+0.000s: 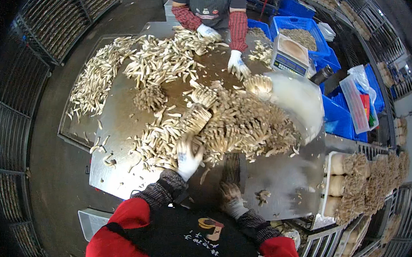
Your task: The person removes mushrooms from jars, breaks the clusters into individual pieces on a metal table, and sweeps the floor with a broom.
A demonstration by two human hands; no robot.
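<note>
A large heap of brown-capped mushroom clusters point(250, 122) lies on the metal table point(109, 169) in front of me. My left hand point(188, 159), in a white glove, has its fingers stretched and thumb apart. It rests at the near edge of loose cut mushrooms point(158, 144), its fingertips close to a pale-stemmed mushroom cluster point(196, 119). My right hand point(233, 200), in a soiled glove, is low over the table at the near end of a dark strip point(232, 169). Blur hides how its fingers are set. A few mushroom scraps point(262, 197) lie to its right.
Across the table a person with white gloves point(238, 65) handles mushrooms. More loose mushrooms point(97, 77) spread at the left. A scale point(291, 55), blue crates point(297, 33) and a clear bin point(355, 102) stand at the far right. Mushroom bottles point(336, 186) fill a rack nearer me.
</note>
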